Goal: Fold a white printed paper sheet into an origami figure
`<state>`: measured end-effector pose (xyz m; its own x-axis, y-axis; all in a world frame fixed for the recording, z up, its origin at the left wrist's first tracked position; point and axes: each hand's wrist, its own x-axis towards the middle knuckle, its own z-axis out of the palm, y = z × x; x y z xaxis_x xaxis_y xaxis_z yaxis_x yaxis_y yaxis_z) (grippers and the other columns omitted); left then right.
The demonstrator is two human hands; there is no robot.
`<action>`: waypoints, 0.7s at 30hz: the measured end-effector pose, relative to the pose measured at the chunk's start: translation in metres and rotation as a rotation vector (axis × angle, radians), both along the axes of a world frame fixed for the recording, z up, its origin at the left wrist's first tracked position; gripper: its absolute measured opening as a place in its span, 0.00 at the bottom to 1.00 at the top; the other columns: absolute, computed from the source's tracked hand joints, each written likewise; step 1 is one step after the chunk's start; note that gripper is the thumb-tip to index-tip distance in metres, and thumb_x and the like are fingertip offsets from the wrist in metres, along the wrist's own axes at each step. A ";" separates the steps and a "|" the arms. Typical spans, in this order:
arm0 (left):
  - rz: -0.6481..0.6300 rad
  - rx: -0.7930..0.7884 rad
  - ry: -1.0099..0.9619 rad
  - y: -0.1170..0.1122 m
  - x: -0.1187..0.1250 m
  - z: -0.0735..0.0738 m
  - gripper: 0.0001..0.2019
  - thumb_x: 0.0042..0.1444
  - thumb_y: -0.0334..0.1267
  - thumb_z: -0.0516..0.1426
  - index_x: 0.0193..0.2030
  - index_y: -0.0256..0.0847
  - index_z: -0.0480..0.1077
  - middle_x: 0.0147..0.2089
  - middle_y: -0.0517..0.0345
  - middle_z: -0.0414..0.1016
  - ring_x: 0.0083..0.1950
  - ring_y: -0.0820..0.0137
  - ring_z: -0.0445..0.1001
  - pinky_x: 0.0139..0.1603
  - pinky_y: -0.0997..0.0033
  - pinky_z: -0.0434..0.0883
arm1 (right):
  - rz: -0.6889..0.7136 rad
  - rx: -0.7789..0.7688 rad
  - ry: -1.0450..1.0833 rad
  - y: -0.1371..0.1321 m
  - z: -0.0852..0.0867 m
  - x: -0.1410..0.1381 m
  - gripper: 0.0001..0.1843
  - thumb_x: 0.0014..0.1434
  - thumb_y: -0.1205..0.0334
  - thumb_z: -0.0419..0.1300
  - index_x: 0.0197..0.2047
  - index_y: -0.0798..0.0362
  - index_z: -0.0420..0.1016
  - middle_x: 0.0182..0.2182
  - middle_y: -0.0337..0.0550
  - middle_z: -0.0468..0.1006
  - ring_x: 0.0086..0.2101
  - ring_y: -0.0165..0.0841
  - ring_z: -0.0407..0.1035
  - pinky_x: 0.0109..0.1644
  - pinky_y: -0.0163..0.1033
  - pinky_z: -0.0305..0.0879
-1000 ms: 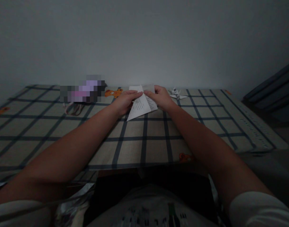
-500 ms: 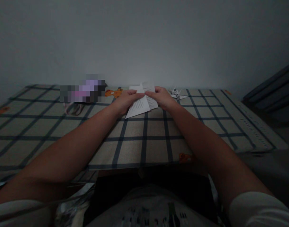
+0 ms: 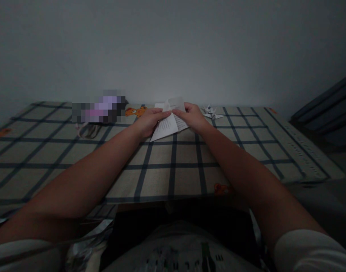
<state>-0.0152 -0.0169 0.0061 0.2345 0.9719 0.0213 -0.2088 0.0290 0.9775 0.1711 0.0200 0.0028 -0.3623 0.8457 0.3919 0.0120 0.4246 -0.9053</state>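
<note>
A printed sheet of paper [image 3: 166, 127], partly folded, is held between my two hands just above the far half of the table. My left hand [image 3: 149, 122] grips its left side, thumb on top and fingers behind. On the other side my right hand [image 3: 194, 116] pinches the paper near its middle fold, the thumb tip close to the left thumb. A flap stands up between the thumbs. Just beyond my right hand lie small folded paper cranes [image 3: 212, 112]; their exact number is hard to make out.
A checked tablecloth [image 3: 187, 177] with bear prints covers the table, which meets a plain wall [image 3: 173, 49]. At the back left sits a blurred purple and dark item [image 3: 105, 107] with a looped strap [image 3: 88, 130]. Dark striped fabric [image 3: 328, 109] is at the far right.
My right hand has shifted slightly left and inward, and the paper's right side has tilted with it. The left hand has barely moved.
</note>
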 end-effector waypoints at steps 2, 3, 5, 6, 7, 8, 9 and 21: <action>0.000 -0.006 0.012 -0.001 0.000 0.001 0.10 0.52 0.38 0.65 0.39 0.33 0.77 0.36 0.50 0.82 0.32 0.69 0.79 0.36 0.70 0.76 | -0.013 -0.019 -0.014 -0.001 0.000 0.000 0.19 0.52 0.49 0.67 0.39 0.56 0.78 0.36 0.43 0.81 0.35 0.31 0.72 0.38 0.36 0.69; 0.006 -0.007 0.025 -0.001 0.000 0.001 0.11 0.52 0.38 0.65 0.39 0.33 0.77 0.36 0.50 0.82 0.32 0.69 0.79 0.36 0.70 0.76 | -0.008 -0.045 -0.021 -0.001 0.000 0.000 0.19 0.52 0.49 0.67 0.39 0.56 0.78 0.36 0.43 0.81 0.35 0.31 0.72 0.38 0.36 0.69; 0.029 -0.004 0.053 0.000 0.000 0.000 0.11 0.50 0.38 0.65 0.38 0.34 0.77 0.37 0.50 0.82 0.32 0.68 0.79 0.36 0.70 0.76 | 0.017 -0.108 -0.022 -0.001 0.000 0.000 0.18 0.51 0.50 0.68 0.39 0.55 0.78 0.36 0.43 0.81 0.33 0.31 0.72 0.36 0.36 0.69; 0.040 -0.001 0.063 0.000 0.000 -0.001 0.11 0.50 0.38 0.66 0.38 0.34 0.77 0.36 0.50 0.82 0.32 0.68 0.79 0.35 0.70 0.76 | 0.038 -0.137 -0.015 -0.001 0.000 0.000 0.17 0.51 0.51 0.68 0.39 0.55 0.78 0.36 0.43 0.81 0.33 0.31 0.73 0.36 0.36 0.69; 0.047 0.003 0.067 0.001 0.000 -0.002 0.11 0.49 0.38 0.66 0.37 0.34 0.77 0.35 0.51 0.82 0.31 0.68 0.79 0.34 0.70 0.76 | 0.061 -0.161 -0.002 -0.002 0.000 0.001 0.17 0.51 0.52 0.68 0.39 0.55 0.78 0.36 0.43 0.82 0.33 0.31 0.73 0.36 0.36 0.70; 0.052 0.007 0.065 0.002 0.000 -0.003 0.11 0.49 0.39 0.66 0.37 0.34 0.77 0.34 0.51 0.82 0.31 0.68 0.79 0.34 0.71 0.77 | 0.082 -0.178 0.014 -0.002 0.000 0.001 0.17 0.51 0.52 0.68 0.39 0.55 0.78 0.36 0.43 0.82 0.33 0.31 0.73 0.37 0.36 0.70; 0.055 0.010 0.060 0.002 0.000 -0.004 0.11 0.49 0.39 0.66 0.37 0.35 0.77 0.34 0.52 0.81 0.31 0.68 0.79 0.34 0.71 0.77 | 0.099 -0.190 0.028 -0.003 0.000 0.001 0.17 0.51 0.53 0.69 0.40 0.55 0.78 0.37 0.43 0.82 0.33 0.32 0.74 0.37 0.36 0.71; 0.046 -0.025 0.009 -0.001 0.001 0.003 0.10 0.50 0.38 0.65 0.37 0.34 0.76 0.34 0.50 0.81 0.32 0.67 0.80 0.37 0.68 0.78 | 0.004 0.022 -0.026 0.001 -0.002 -0.002 0.21 0.52 0.48 0.67 0.42 0.55 0.76 0.39 0.44 0.80 0.38 0.33 0.74 0.44 0.40 0.71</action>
